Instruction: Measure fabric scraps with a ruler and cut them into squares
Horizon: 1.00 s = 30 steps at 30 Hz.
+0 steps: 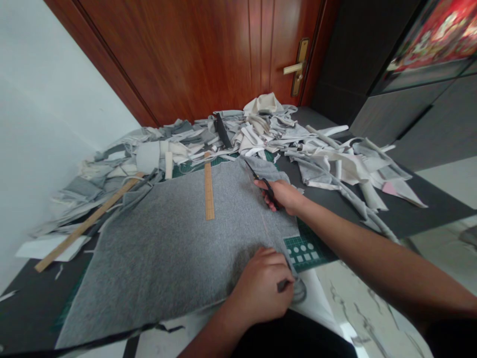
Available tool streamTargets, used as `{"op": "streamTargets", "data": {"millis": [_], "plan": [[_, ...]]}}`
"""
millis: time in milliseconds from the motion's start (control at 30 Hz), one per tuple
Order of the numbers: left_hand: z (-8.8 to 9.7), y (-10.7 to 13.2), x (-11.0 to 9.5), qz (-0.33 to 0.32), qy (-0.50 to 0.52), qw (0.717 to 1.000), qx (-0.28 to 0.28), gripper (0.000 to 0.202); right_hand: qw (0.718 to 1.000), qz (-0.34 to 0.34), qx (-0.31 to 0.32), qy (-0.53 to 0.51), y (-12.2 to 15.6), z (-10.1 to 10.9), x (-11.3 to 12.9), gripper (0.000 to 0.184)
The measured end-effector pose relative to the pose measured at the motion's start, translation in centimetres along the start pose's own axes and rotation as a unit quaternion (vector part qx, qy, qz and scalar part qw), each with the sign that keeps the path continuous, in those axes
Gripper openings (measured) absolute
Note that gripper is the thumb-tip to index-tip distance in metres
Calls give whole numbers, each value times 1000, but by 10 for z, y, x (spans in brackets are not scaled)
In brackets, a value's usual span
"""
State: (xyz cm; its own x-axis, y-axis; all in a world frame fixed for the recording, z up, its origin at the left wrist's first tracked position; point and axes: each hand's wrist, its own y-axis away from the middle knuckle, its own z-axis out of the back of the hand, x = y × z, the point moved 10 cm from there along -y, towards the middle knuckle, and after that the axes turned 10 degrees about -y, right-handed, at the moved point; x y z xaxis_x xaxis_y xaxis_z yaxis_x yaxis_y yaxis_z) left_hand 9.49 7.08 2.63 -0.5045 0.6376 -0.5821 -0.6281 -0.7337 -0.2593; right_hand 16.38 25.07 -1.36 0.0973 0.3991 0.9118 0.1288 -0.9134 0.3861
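A large sheet of grey fabric (pixel 160 248) lies spread over a green cutting mat (pixel 307 243). My right hand (pixel 281 195) grips black-handled scissors (pixel 268 189), their blades pointing away from me at the fabric's far right part. To the right of the blades, a narrower part of the fabric hangs towards the mat. My left hand (pixel 264 283) is curled at the near right edge of the fabric, fingers closed on it. A short wooden ruler (pixel 209 194) rests on top of the fabric, left of the scissors.
Heaped fabric scraps (pixel 257 134) line the back of the dark table (pixel 316 214) and both its sides. A long wooden ruler (pixel 89 221) lies at the left. Behind stands a wooden door (pixel 194 54) with a brass handle (pixel 298 68); a white wall (pixel 63 74) is on the left.
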Motion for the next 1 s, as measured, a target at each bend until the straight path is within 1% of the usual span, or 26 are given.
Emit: {"op": "streamTargets", "data": {"millis": [133,233,433,700,867,1000], "plan": [[-1,0,1,4,4,1000,2,13,1000,19,6,4,-4,-4,4,44],[-1,0,2,5,6,1000,3,13,1000,20,6,8,-5,-4,4,44],[-3,0,3,9,9,1000,10,12,1000,-11,-3,7,-8,-2,2,47],[-2,0,2,9,4,1000,15,12,1000,19,-2,4,-13,-4,10,42],[-5,0,3,14,-4,1000,25,12,1000,6,-3,10,-14,-5,11,48],[-4,1,3,12,-9,1000,19,12,1000,2,-3,14,-19,-7,18,52]]}}
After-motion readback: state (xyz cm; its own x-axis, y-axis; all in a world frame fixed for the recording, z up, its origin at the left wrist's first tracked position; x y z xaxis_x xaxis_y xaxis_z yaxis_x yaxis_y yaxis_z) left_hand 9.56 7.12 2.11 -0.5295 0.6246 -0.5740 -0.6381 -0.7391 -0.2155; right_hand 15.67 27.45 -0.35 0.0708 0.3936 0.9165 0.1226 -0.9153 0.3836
